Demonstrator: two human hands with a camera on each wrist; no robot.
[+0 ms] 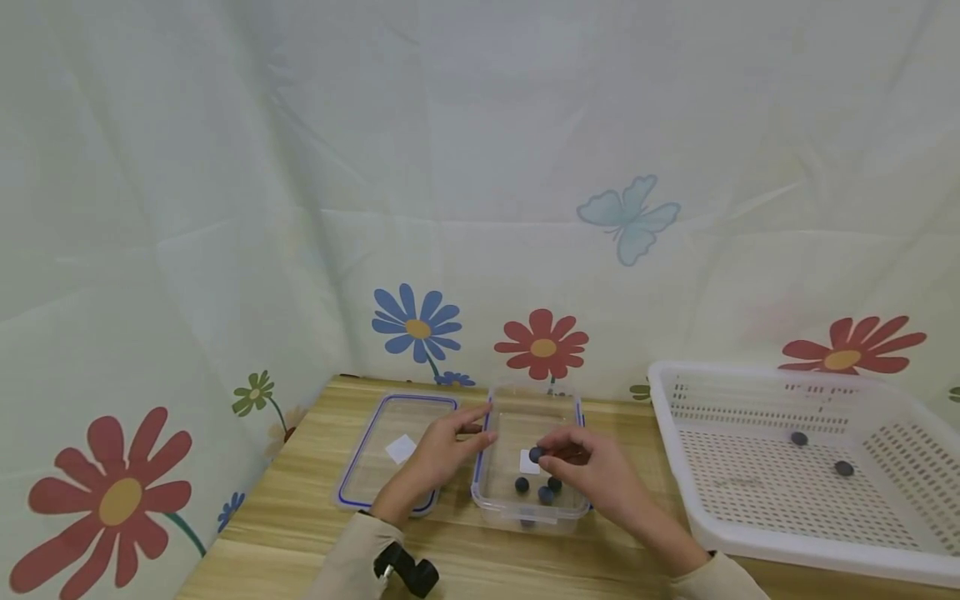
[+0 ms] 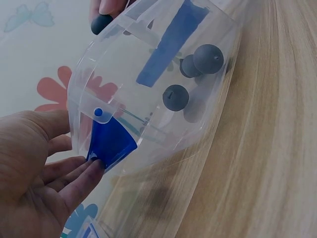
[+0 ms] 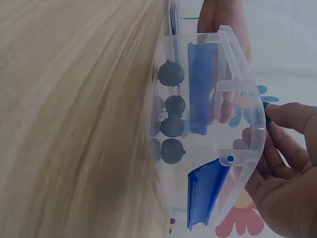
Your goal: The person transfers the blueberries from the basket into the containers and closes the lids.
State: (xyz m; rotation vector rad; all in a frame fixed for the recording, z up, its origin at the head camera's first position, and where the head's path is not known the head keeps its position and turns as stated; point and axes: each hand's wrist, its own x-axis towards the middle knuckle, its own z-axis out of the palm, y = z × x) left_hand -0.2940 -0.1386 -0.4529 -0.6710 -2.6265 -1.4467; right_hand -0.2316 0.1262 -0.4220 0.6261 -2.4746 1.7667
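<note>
A clear plastic box [image 1: 528,507] with blue side latches stands on the table, a white square label on it. Several small dark blue-grey balls with tiny nubs, such as this ball [image 3: 172,126], lie on its bottom. My right hand [image 1: 596,477] pinches another dark ball [image 1: 536,454] between thumb and fingertips, above the box in the head view and at rim height in the right wrist view. On the other side, my left hand [image 1: 442,454] reaches to the box's left wall with fingers extended, touching the hanging blue latch [image 2: 110,144] in the left wrist view.
The box's clear lid [image 1: 367,450], edged with a blue seal, lies on the wooden table [image 1: 281,521] left of the box, partly behind my left hand. A white perforated basket [image 1: 678,475] stands at right, holding two dark balls [image 1: 799,438]. A flowered curtain [image 1: 480,208] hangs behind.
</note>
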